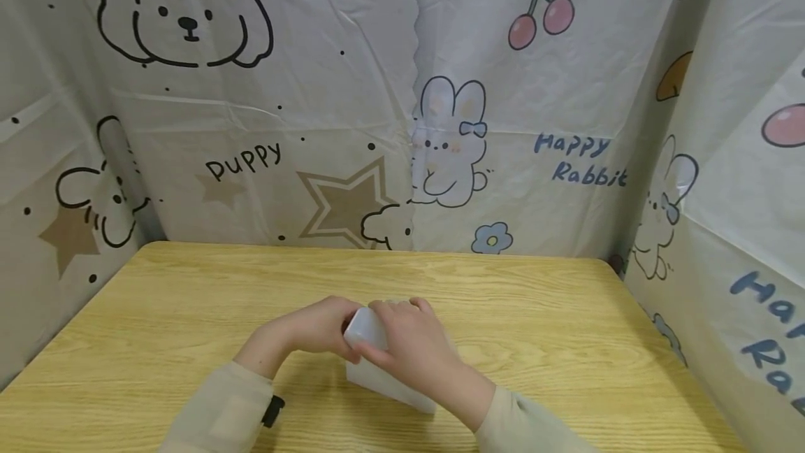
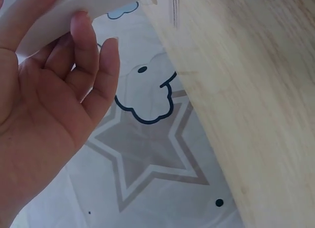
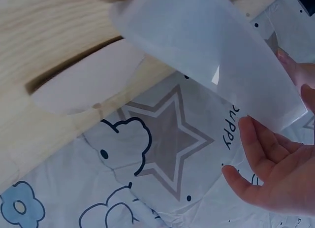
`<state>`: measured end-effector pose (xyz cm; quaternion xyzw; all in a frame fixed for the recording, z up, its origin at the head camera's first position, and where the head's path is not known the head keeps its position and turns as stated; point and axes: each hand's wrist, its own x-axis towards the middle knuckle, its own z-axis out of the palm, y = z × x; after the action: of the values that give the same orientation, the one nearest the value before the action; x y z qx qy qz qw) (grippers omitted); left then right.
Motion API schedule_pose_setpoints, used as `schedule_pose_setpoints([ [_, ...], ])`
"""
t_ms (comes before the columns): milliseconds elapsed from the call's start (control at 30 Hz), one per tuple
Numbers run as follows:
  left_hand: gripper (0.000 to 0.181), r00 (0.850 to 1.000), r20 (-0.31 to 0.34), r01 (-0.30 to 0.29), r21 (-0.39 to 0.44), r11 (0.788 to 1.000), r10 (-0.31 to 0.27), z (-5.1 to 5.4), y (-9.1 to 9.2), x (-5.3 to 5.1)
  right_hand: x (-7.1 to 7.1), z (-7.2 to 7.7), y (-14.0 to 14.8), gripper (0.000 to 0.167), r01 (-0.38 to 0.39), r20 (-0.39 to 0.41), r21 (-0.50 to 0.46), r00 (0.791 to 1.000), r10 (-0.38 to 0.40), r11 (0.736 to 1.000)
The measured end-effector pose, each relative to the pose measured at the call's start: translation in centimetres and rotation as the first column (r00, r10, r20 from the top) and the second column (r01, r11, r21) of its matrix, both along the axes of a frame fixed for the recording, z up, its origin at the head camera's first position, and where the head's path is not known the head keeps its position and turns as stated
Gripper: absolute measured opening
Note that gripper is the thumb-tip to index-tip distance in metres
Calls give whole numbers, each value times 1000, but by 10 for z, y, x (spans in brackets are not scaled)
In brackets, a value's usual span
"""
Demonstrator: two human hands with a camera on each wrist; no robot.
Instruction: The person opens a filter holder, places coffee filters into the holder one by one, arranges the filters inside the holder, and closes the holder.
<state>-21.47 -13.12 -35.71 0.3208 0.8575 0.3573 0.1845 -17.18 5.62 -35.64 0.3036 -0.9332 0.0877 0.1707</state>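
Both hands hold a whitish, semi-translucent plastic piece, box-like with rounded edges, above the middle front of the table. My left hand grips its left end; in the left wrist view, curled fingers support its edge. My right hand comes over the top, thumb on the near side and fingers beyond. In the right wrist view, the plastic piece is tilted, with the right hand at its corner. A flat white face shows below the hands; whether it is a separate thing, I cannot tell.
A wood-grain table lies beneath. Printed cloth with cartoon animals and stars hangs along its back and sides. In the right wrist view, a pale white shape rests on the table beside a dark shadow. A black clip sits at the left sleeve.
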Motion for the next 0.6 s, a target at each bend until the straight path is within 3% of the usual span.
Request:
schedule_pose_setpoints([
  [233,31,999,35,-3,26,1000,2,-3,-3,-1,-1,5,-3,40,9,10,10,1000,-9,1000],
  [600,27,1000,15,-15,28,999,15,-3,-16,1,0,16,5,43,22,43,-32,999,-20,999],
])
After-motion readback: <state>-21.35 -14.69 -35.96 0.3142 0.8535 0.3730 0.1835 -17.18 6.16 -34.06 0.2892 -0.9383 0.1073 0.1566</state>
